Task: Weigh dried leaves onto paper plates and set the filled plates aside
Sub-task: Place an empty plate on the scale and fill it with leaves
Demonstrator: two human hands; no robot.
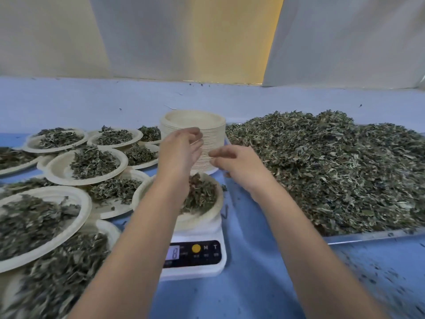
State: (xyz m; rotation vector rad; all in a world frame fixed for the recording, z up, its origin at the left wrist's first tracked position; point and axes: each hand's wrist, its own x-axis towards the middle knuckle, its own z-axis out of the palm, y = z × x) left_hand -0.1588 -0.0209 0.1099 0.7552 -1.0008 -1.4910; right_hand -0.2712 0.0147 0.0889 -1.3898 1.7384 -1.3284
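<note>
Left hand, right hand by plate stack — filled plate on scale

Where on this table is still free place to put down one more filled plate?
Bare blue tabletop lies between the scale and the leaf tray, and in front of that tray, though crumbs are scattered there. A wide free strip runs behind the plate stack up to the wall. The left side is crowded: filled plates overlap there.
</note>
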